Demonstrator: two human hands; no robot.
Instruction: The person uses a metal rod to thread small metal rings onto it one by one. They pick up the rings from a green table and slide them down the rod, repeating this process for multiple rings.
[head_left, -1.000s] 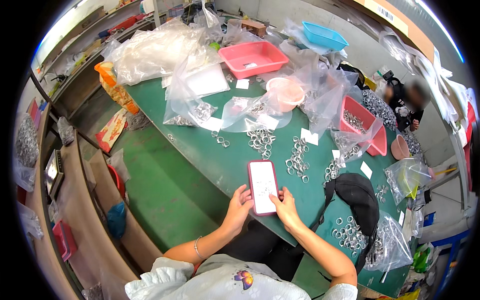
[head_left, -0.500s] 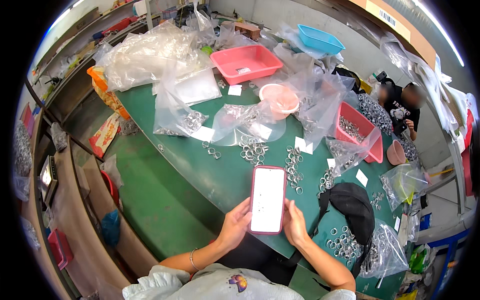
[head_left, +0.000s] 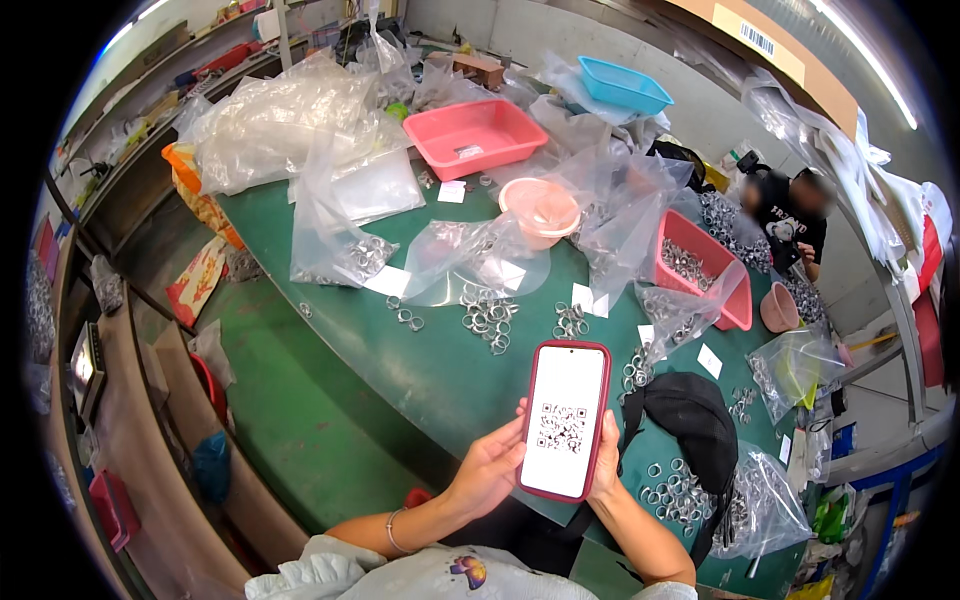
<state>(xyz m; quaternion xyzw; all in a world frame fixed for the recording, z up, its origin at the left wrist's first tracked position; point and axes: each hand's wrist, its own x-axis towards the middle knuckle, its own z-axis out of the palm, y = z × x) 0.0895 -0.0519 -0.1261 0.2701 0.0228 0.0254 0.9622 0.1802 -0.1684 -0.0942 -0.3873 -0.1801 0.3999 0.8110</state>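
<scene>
Upright in front of me, over the table's near edge, is a smartphone (head_left: 565,375) in a dark red case. Its bright white screen shows a black square code. My left hand (head_left: 490,468) closes on the phone's left edge, with a bracelet on that wrist. On the opposite edge my right hand (head_left: 605,462) grips it, the fingers behind partly hidden. Just beyond the phone lie metal rings (head_left: 571,320), some of them covered by it. To the right of my right hand is a black bag (head_left: 690,415) with straps, next to a heap of rings (head_left: 682,495).
The green table (head_left: 350,330) carries more ring piles, clear plastic bags (head_left: 340,240) and white paper slips. Farther back are a pink tray (head_left: 470,165), a pink bowl (head_left: 540,235) and a blue basket (head_left: 625,85). A ring-filled pink tray (head_left: 740,305) stands right; another person (head_left: 785,220) is beyond.
The phone has shifted right relative to my body and looks larger, both hands moving with it. A black square code now fills the screen's middle, where it was almost blank. The view has turned slightly.
</scene>
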